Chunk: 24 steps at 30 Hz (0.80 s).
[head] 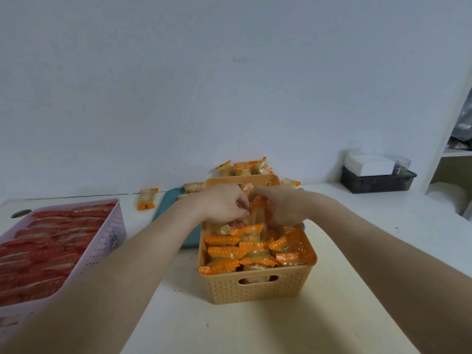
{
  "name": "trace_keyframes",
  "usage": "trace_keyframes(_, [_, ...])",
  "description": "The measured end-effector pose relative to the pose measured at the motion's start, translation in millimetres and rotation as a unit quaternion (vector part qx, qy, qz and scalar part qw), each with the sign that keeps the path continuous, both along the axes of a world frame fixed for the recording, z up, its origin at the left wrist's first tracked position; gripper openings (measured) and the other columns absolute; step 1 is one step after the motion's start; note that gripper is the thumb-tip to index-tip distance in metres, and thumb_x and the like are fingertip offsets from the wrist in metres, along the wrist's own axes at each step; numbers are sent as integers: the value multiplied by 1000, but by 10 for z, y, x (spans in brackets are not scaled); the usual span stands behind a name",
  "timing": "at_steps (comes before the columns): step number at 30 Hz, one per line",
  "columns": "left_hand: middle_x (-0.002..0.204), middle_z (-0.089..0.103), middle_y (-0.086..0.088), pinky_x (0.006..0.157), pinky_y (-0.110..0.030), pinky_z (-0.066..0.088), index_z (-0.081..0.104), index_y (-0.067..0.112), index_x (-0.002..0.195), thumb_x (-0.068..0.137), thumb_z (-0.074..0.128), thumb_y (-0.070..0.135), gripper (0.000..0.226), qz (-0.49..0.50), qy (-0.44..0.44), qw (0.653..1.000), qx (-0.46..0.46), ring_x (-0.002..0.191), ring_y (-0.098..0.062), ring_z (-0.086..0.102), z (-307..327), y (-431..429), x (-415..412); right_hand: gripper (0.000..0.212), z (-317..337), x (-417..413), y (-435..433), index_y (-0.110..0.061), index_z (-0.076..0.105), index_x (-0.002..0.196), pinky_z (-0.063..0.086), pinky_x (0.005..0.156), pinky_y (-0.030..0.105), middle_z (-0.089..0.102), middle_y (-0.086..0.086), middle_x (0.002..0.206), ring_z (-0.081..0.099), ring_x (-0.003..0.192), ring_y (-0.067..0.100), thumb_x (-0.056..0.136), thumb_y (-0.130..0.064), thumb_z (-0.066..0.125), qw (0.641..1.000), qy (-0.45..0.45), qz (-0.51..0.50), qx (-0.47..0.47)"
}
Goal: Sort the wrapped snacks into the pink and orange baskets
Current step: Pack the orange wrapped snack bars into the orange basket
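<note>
– White table (pixel 229 328), bare white wall behind. Where are our hands?
– Over the back of the orange basket (pixel 258 290). Our left hand (pixel 219 203) and right hand (pixel 278 208) both pinch one orange-wrapped snack (pixel 258 213) with curled fingers and hold it upright.
– Why upright?
– We think it slips in best that way, because the packed snacks (pixel 229 254) stand tight. Red snacks (pixel 51 246) fill the pink basket (pixel 102 251). Loose snacks (pixel 245 168) wait behind, near the teal tray (pixel 166 205).

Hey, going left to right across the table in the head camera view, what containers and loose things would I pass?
Pink basket of red snacks → loose snack → teal tray → orange basket → black bin holding a white box.
</note>
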<state>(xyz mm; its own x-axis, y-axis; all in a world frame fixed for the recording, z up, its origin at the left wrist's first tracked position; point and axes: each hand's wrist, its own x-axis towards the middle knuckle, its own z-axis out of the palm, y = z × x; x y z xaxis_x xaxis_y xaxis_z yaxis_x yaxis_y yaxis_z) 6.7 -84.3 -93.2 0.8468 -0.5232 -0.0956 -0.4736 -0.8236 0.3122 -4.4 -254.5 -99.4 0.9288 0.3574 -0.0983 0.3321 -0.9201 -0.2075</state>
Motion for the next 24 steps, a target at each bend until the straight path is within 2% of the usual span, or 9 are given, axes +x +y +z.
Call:
trace_keyframes(4, [80, 63, 13, 63, -21, 45, 69, 19, 106, 87, 66, 22, 19, -22, -4, 998, 65, 75, -6, 59, -34, -115, 158, 52, 97, -19, -128, -27, 57, 122, 51, 80, 30, 61, -1, 112, 58, 97, 18, 74, -21, 79, 992, -35, 7, 123])
trace_keyframes(8, [97, 67, 2, 75, -33, 53, 61, 19, 117, 80, 71, 20, 38, -34, -10, 999, 38, 88, -17, 62, -11, -299, 181, 37, 296, -81, -302, -30, 64, 106, 51, 75, 26, 59, -5, 101, 58, 87, 13, 74, -20, 80, 968, -98, -11, 232])
trace_keyframes(10, [91, 59, 8, 75, -30, 46, 57, 22, 119, 84, 70, 25, 38, -65, 6, 995, 77, 84, -14, 56, 7, -417, 166, 33, 364, -147, -329, -29, 64, 105, 47, 71, 20, 60, -6, 103, 56, 87, 10, 76, -19, 76, 977, -114, -1, 182])
trace_keyframes(11, [89, 55, 7, 76, -30, 44, 59, 18, 118, 88, 65, 24, 31, -78, 14, 989, 122, 84, -15, 52, -11, -461, 175, 32, 374, -189, -304, -28, 65, 106, 45, 70, 19, 61, -7, 104, 55, 89, 10, 77, -18, 74, 982, -111, 12, 152])
trace_keyframes(14, [100, 62, -11, 85, -38, 51, 63, 2, 109, 96, 51, 14, 21, -77, 7, 974, 212, 90, -24, 56, -116, -532, 240, 34, 339, -308, -208, -29, 63, 111, 40, 64, 12, 56, -11, 98, 51, 90, 9, 81, -16, 69, 992, -91, 46, 70])
trace_keyframes(15, [108, 63, -14, 88, -40, 52, 64, 2, 111, 96, 52, 14, 23, -69, 5, 975, 210, 93, -26, 58, -149, -550, 273, 35, 309, -332, -197, -29, 63, 113, 38, 62, 10, 54, -12, 95, 49, 88, 8, 82, -14, 66, 994, -87, 50, 52])
trace_keyframes(17, [111, 63, -15, 82, -35, 53, 63, 4, 115, 93, 57, 13, 25, -75, -8, 975, 207, 92, -26, 59, -158, -585, 257, 37, 245, -348, -182, -31, 65, 111, 38, 60, 15, 53, -12, 93, 48, 87, 10, 81, -10, 63, 994, -82, 60, 28])
trace_keyframes(20, [107, 65, -14, 71, -31, 48, 63, 5, 109, 86, 65, 9, 24, -77, -28, 981, 176, 84, -23, 56, -125, -624, 259, 37, 175, -340, -181, -34, 66, 107, 43, 69, 23, 57, -11, 94, 53, 87, 13, 80, -10, 63, 994, -81, 65, 12])
trace_keyframes(24, [102, 61, 0, 68, -38, 50, 51, 24, 103, 67, 79, 34, 46, -5, -137, 990, 37, 84, -19, 55, -79, -475, 349, 34, 55, -378, -163, -34, 68, 105, 54, 75, 32, 65, -7, 95, 60, 88, 17, 78, -14, 61, 992, -106, 61, -13])
